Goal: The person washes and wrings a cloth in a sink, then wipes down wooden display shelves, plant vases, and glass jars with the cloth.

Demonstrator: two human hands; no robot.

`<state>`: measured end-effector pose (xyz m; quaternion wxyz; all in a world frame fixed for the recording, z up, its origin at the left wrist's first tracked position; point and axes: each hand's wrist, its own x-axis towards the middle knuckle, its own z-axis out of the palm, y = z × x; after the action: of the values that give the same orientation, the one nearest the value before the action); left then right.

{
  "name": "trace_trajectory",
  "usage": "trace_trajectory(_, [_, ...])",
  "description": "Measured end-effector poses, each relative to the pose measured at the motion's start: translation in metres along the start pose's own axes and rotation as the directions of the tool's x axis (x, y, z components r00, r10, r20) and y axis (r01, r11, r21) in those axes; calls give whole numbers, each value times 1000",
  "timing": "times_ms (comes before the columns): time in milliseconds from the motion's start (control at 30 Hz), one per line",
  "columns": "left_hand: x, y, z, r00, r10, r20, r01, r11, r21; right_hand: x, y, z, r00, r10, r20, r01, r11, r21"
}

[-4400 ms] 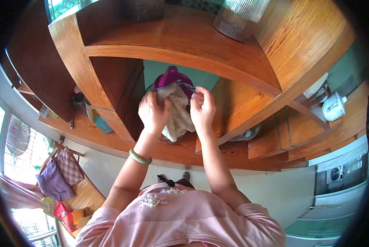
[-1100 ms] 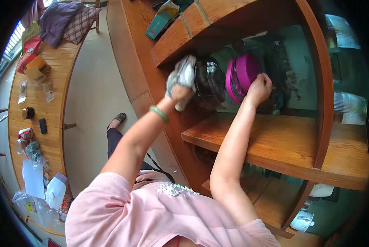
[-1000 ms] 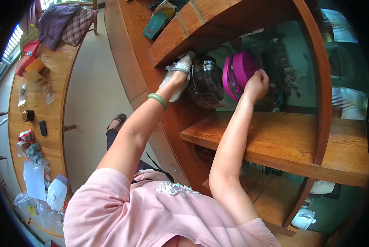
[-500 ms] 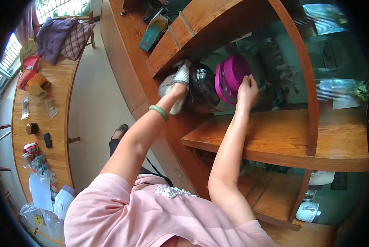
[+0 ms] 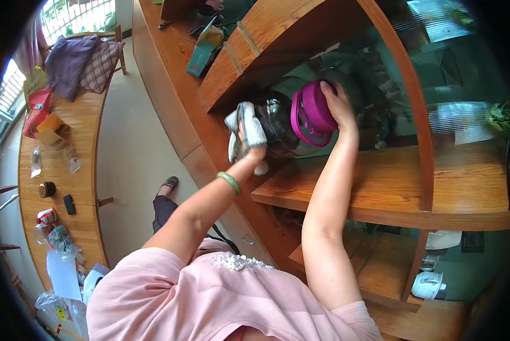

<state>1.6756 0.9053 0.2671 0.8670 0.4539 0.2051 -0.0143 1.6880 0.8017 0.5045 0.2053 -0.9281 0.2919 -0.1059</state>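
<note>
A big dark glass jar [image 5: 280,128] with a purple lid [image 5: 318,111] lies tilted toward the right in the cabinet opening. My right hand [image 5: 341,107] grips the lid's far end, its thumb and fingers curved over the rim. A white and grey cloth [image 5: 255,126] is bunched in my left hand [image 5: 256,152], against the bottom end of the jar. Most of the left fingers are hidden by the cloth. A green bangle circles my left wrist.
A wooden shelf [image 5: 374,182] runs just below the jar, and a curved wooden panel [image 5: 255,45] stands above it. A teal box [image 5: 203,55] rests on the ledge at upper left. To the left, a wooden table [image 5: 84,170] carries bags and small items.
My left hand and the cloth have shifted slightly right and turned against the jar. My right hand has moved up around the lid's end, and the lid has rotated slightly.
</note>
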Motion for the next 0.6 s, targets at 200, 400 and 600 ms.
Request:
trace_trajectory(200, [65,17,13,862,7,507,-233,894,384,-29,-31,-21,942,330,-60,-333,896,-293])
trace_trajectory(400, [183,-136,51,391,40,920,-855,385,346,-27,5,-21,917,391,-80,-397,872,-286])
trace_trajectory(600, [4,91,-3,971,-236,-34,150,497,855,-41,-12,0,946,162,-280,-211,965,-157])
